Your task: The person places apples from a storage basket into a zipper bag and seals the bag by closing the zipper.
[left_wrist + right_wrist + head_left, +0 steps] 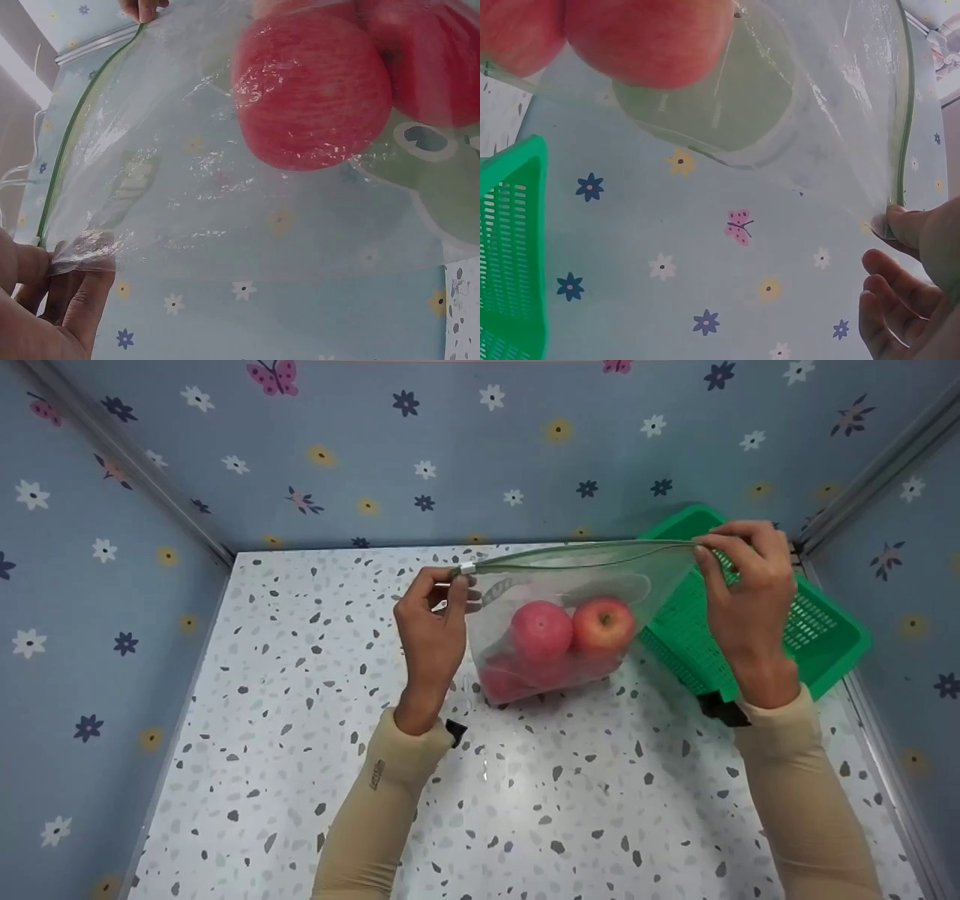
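A clear zip bag (637, 585) with a green zip strip hangs between my two hands, several red apples (541, 628) inside it. My left hand (435, 622) pinches the bag's top left corner, right by the white slider (468, 568). At the opposite top corner, my right hand (754, 585) pinches the end of the strip between thumb and forefinger. The strip runs taut along its back edge, while its front edge sags slightly. In the left wrist view, apples (311, 90) show through the film beside a green print. The right wrist view shows the thumb (904, 225) pressing on the corner.
A green perforated basket (832, 637) stands at the back right, partly behind my right hand and the bag. Beneath everything is a white speckled tabletop (300, 675). Blue flowered walls (450, 442) enclose the back and both sides.
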`<state>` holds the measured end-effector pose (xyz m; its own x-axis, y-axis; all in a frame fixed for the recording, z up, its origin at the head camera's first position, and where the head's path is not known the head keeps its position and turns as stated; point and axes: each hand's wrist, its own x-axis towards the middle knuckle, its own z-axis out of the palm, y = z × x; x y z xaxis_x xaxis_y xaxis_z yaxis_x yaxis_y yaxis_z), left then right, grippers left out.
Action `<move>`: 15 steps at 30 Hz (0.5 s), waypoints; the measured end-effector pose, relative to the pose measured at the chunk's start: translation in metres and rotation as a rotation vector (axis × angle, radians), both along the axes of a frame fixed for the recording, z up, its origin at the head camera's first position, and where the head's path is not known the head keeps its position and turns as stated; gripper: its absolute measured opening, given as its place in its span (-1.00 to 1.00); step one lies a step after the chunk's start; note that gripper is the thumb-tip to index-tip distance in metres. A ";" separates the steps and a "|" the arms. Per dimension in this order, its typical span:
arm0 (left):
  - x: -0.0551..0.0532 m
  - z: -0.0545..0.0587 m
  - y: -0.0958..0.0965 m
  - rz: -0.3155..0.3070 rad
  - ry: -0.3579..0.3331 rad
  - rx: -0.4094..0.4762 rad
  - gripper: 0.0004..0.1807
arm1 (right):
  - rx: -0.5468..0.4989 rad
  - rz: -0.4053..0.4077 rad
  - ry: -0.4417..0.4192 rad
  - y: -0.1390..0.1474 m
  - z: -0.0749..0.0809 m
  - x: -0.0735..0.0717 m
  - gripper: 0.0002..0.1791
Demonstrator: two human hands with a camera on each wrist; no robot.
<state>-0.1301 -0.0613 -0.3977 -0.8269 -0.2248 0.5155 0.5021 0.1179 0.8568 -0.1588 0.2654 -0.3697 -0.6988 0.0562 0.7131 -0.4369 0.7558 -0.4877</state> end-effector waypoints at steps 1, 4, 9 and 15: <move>0.000 0.000 0.000 0.000 -0.005 0.008 -0.88 | -0.005 -0.004 -0.005 -0.001 -0.001 0.000 -0.81; 0.000 -0.001 0.002 0.005 -0.022 0.034 -0.89 | -0.024 -0.012 -0.019 -0.002 -0.004 0.003 -0.80; 0.000 0.000 0.004 0.025 -0.044 0.071 -0.90 | -0.075 -0.015 0.005 -0.011 -0.004 0.014 -0.76; 0.000 -0.001 0.006 0.037 -0.057 0.088 -0.90 | -0.098 0.028 0.127 -0.051 0.001 0.036 -0.71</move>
